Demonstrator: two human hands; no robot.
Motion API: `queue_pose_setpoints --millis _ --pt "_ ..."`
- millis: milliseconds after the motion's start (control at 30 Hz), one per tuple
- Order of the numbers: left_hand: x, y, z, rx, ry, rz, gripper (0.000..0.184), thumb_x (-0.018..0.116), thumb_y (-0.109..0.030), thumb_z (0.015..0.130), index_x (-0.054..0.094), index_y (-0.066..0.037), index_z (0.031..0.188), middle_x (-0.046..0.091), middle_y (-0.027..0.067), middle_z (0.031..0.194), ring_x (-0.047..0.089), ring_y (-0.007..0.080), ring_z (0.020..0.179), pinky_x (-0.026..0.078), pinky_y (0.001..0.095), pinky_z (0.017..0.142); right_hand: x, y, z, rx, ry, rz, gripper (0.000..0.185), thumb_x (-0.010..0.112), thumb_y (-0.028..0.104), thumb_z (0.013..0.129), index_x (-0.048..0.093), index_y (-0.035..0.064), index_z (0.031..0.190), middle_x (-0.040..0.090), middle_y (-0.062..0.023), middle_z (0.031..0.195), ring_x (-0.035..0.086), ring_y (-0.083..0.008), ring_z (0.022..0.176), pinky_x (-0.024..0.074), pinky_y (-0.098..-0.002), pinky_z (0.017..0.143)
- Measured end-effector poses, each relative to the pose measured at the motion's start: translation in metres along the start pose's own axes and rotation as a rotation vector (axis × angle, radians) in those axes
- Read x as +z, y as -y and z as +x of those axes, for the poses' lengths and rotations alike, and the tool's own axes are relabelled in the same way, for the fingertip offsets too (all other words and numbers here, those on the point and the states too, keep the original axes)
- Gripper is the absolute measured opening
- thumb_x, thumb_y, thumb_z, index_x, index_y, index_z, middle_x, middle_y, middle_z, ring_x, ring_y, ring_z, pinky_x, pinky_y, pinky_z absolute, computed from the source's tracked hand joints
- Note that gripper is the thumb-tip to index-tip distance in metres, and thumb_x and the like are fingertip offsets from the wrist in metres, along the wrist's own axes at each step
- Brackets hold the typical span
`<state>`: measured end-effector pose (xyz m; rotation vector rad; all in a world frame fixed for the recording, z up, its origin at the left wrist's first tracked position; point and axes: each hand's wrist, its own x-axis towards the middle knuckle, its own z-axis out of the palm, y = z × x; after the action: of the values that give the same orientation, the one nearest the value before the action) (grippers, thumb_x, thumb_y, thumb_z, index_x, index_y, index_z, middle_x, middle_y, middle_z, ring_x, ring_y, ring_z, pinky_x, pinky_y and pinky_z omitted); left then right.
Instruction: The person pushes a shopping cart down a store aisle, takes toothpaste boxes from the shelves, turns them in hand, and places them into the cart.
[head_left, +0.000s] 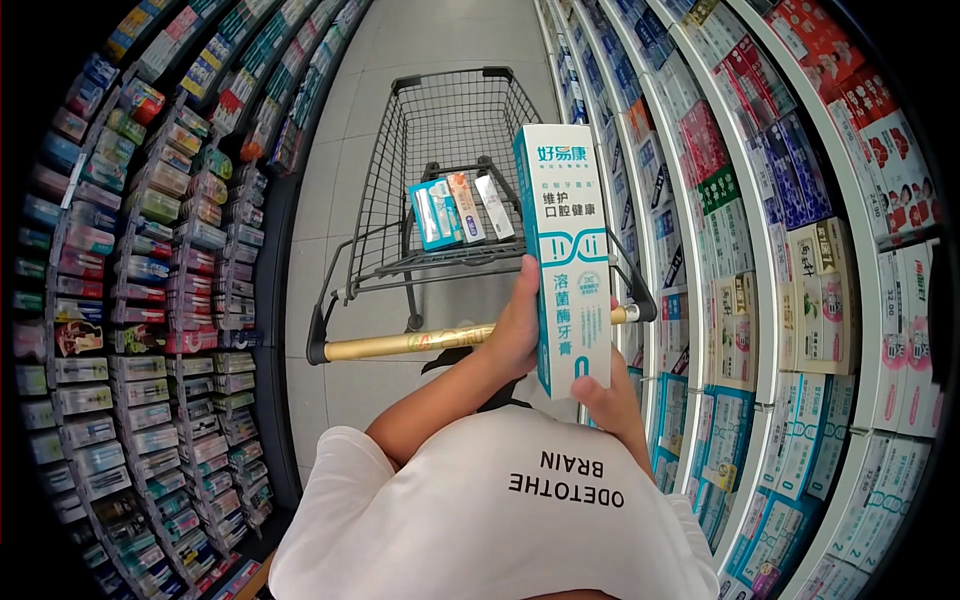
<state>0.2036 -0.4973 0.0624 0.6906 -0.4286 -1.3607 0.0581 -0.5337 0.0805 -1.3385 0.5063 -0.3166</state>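
A tall white and teal toothpaste box [575,265] stands upright in front of my chest, its printed front facing me. My left hand [517,318] grips its left side, the thumb along the edge and the other fingers hidden behind. At the lower right corner my right hand [610,400] holds the box, its thumb on the front near the bottom. Beyond the box is a wire shopping cart [375,215] with a yellow handle bar [400,343]. In the cart lie a blue package [436,214], an orange and white box [465,207] and a slim white box [494,206].
Shelves of boxed toothpaste [728,330] line the right side, with teal and white boxes [800,430] low down. On the left, a rack [150,300] carries many hanging toothbrush packs. Between them runs a grey tiled floor [440,35].
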Motion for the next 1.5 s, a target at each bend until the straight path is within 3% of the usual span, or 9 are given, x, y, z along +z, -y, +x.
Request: queue_pose_setpoints --millis 700,933,1100,1200,1400,1500 --pt "0.002 -0.004 -0.001 -0.057 -0.057 0.004 0.085 0.016 -0.078 0.080 0.046 -0.008 0.120 0.060 0.0143 0.104 0.061 0.0223 0.094 0.051 0.0355 0.080 0.000 0.000 0.001 0.000 -0.020 -0.033 0.083 0.070 0.044 0.075 0.033 -0.0038 0.131 0.052 -0.0132 0.115 0.051 -0.0189 0.106 0.0415 -0.0318 0.090" --pt "0.002 -0.005 0.000 -0.033 -0.097 0.008 0.082 0.019 -0.076 0.082 0.044 -0.009 0.123 0.059 0.0137 0.103 0.060 0.0222 0.095 0.051 0.0354 0.081 -0.003 0.000 0.002 -0.051 -0.077 -0.186 0.086 0.074 0.049 0.070 0.037 -0.0019 0.128 0.058 -0.0087 0.102 0.057 -0.0138 0.087 0.0470 -0.0260 0.070" --pt "-0.002 -0.002 0.000 0.039 -0.211 0.086 0.076 0.028 -0.069 0.087 0.040 -0.006 0.127 0.054 0.0137 0.112 0.057 0.0226 0.103 0.049 0.0378 0.086 -0.003 -0.005 0.005 -0.178 -0.254 -0.412 0.080 0.074 0.047 0.070 0.040 -0.0017 0.123 0.061 -0.0080 0.093 0.059 -0.0131 0.077 0.0473 -0.0248 0.064" --pt "-0.003 0.002 -0.001 0.021 -0.237 0.166 0.074 0.031 -0.064 0.089 0.037 -0.003 0.130 0.052 0.0135 0.117 0.055 0.0221 0.106 0.048 0.0368 0.088 -0.006 -0.014 0.007 -0.069 -0.286 -0.468 0.071 0.072 0.042 0.073 0.041 -0.0017 0.119 0.062 -0.0089 0.091 0.060 -0.0124 0.076 0.0471 -0.0242 0.064" --pt "0.004 -0.001 -0.008 0.039 -0.208 0.285 0.056 0.039 -0.047 0.095 0.033 -0.001 0.126 0.046 0.0083 0.114 0.046 0.0134 0.103 0.039 0.0283 0.090 -0.012 -0.024 0.008 -0.207 -0.235 -0.201 0.058 0.066 0.037 0.080 0.041 -0.0023 0.116 0.058 -0.0063 0.091 0.055 -0.0084 0.078 0.0448 -0.0223 0.066" --pt "0.009 -0.002 -0.009 0.104 -0.166 0.244 0.051 0.045 -0.037 0.095 0.031 0.001 0.126 0.046 0.0091 0.115 0.045 0.0135 0.104 0.039 0.0282 0.091 -0.008 -0.019 0.008 -0.198 -0.229 -0.011 0.057 0.063 0.039 0.082 0.042 -0.0020 0.115 0.055 -0.0033 0.091 0.051 -0.0063 0.077 0.0425 -0.0201 0.065"
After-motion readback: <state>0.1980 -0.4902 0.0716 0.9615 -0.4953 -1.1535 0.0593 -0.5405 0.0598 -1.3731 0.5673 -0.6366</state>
